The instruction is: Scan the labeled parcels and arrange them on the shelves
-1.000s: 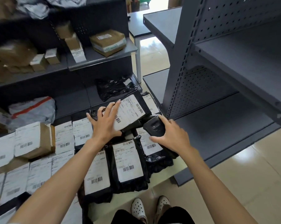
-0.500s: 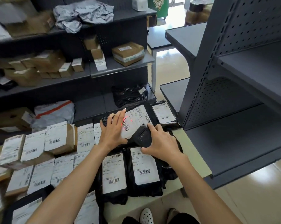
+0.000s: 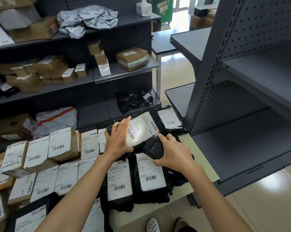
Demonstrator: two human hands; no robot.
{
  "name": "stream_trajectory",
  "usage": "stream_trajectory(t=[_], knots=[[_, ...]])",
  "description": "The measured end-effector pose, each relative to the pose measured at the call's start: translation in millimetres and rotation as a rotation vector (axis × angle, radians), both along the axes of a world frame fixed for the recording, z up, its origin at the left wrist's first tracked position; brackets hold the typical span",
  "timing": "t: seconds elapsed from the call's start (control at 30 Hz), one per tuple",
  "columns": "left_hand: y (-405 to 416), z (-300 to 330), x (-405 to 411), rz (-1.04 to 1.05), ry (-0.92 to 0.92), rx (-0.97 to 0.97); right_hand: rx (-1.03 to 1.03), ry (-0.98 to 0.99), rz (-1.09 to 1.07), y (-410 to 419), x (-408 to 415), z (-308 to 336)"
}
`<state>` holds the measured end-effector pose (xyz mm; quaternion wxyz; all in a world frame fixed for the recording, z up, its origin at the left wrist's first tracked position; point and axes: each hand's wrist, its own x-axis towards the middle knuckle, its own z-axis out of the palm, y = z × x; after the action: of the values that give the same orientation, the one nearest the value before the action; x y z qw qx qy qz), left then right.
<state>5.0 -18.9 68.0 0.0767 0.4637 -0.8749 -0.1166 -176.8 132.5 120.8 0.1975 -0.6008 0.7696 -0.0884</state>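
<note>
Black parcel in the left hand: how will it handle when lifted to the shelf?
Black parcel is a crinkled plastic bag, so probably floppy and sagging past the left hand. The glossy film may be slippery. It looks flat, so likely light.

The left hand covered the near corner of the black parcel. The right hand hid the scanner handle. Label text was too small to read.

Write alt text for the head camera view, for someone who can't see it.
The left hand tilts up a black labeled parcel while the right hand aims a black handheld scanner at its lit label. More labeled parcels cover the table, with dark gray shelves to the right.
</note>
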Motion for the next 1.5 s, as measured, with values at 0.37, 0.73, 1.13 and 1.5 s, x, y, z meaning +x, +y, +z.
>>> stream_trajectory(t=[0.37, 0.73, 1.13, 1.5], knots=[[16.6, -1.4, 2.2, -0.037, 0.029, -0.024, -0.022, 0.077, 0.024, 19.7, -7.7, 2.7], [48.3, 3.1, -60.5, -0.189, 0.019, 0.001, -0.001, -0.097, -0.229, 60.7, -36.8, -9.5], [197.2, -19.1, -215.3, -0.312, 0.03, 0.172, 0.049, -0.127, -0.591, 248.8, -154.7, -11.3], [420.7, -18.0, -411.9, -0.558, 0.113, 0.153, -0.014, -0.108, -1.039, 490.9, -278.2, -11.7]])
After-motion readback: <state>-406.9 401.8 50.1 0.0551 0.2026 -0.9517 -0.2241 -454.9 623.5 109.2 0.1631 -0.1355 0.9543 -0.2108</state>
